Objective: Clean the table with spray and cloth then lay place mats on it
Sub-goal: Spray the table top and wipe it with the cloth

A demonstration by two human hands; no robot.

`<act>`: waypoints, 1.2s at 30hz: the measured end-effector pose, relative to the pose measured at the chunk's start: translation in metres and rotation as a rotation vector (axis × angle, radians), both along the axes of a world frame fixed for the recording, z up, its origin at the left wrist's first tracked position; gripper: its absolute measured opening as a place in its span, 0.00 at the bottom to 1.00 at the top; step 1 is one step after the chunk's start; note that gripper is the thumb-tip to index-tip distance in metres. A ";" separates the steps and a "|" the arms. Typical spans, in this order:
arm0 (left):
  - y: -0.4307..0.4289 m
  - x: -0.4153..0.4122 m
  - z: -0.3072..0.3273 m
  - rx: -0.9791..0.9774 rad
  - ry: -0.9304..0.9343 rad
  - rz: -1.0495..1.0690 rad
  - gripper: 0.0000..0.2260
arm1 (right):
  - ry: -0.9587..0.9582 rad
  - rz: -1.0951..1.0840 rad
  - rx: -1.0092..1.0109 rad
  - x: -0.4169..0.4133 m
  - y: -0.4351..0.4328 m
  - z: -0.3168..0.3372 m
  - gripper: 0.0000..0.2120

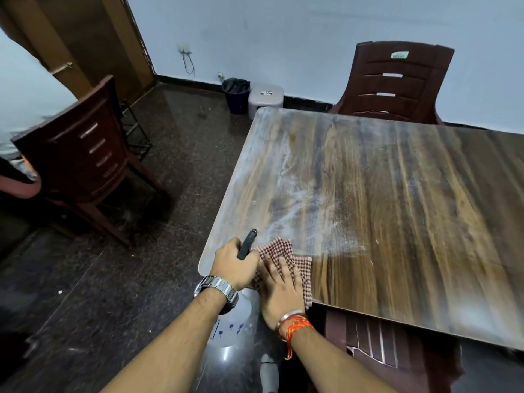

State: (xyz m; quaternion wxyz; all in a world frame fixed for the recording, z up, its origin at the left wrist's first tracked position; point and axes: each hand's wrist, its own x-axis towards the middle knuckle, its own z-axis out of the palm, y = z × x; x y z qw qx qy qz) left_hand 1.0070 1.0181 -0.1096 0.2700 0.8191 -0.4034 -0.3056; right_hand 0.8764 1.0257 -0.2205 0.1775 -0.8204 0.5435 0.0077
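Observation:
A wooden table (397, 194) fills the right of the head view, its near-left part streaked with whitish spray residue. My left hand (235, 262) is closed around the black nozzle top of a spray bottle (231, 324), whose white body hangs below the table's near-left corner. My right hand (280, 290) lies flat, fingers spread, on a red-and-white checked cloth (283, 251) that rests on the table's near-left corner. No place mats are in view.
A brown plastic chair (397, 83) stands at the table's far side, another (82, 160) on the floor to the left, a third (382, 344) tucked under the near edge. A dark bin (236, 93) and a grey box (265, 99) sit by the wall.

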 end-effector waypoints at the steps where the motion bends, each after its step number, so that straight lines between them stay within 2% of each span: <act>1: -0.008 0.001 0.003 0.009 -0.009 -0.024 0.10 | -0.014 -0.009 0.009 0.001 0.000 0.001 0.30; 6: -0.030 0.004 0.006 0.031 -0.056 -0.057 0.10 | -0.068 -0.067 0.018 0.008 -0.001 0.004 0.31; 10: -0.032 0.017 0.000 0.078 -0.018 -0.052 0.10 | -0.084 -0.173 0.026 0.009 -0.007 0.000 0.33; 13: -0.030 0.031 -0.002 0.101 -0.008 -0.057 0.09 | -0.068 -0.271 -0.003 0.007 -0.039 -0.003 0.30; 19: -0.013 0.063 -0.006 0.068 0.043 -0.031 0.09 | -0.049 -0.655 -0.036 -0.006 -0.123 0.002 0.28; 21: -0.004 0.075 -0.009 0.059 0.064 -0.031 0.09 | -0.059 -0.707 -0.024 0.009 -0.137 0.006 0.28; 23: 0.006 0.089 -0.013 0.054 0.089 -0.030 0.09 | -0.041 -0.615 -0.028 0.036 -0.145 0.007 0.28; 26: 0.015 0.109 -0.016 0.060 0.136 -0.020 0.11 | -0.001 -0.293 -0.043 0.085 -0.139 0.008 0.27; 30: 0.013 0.139 -0.019 0.066 0.106 -0.061 0.11 | 0.034 0.027 -0.057 0.134 -0.078 -0.003 0.28; 32: 0.007 0.149 -0.020 0.058 0.105 -0.104 0.11 | 0.040 0.074 -0.060 0.136 -0.045 -0.007 0.27; 36: -0.008 0.169 -0.021 0.030 0.121 -0.197 0.12 | 0.026 -0.053 -0.072 0.124 -0.015 -0.013 0.26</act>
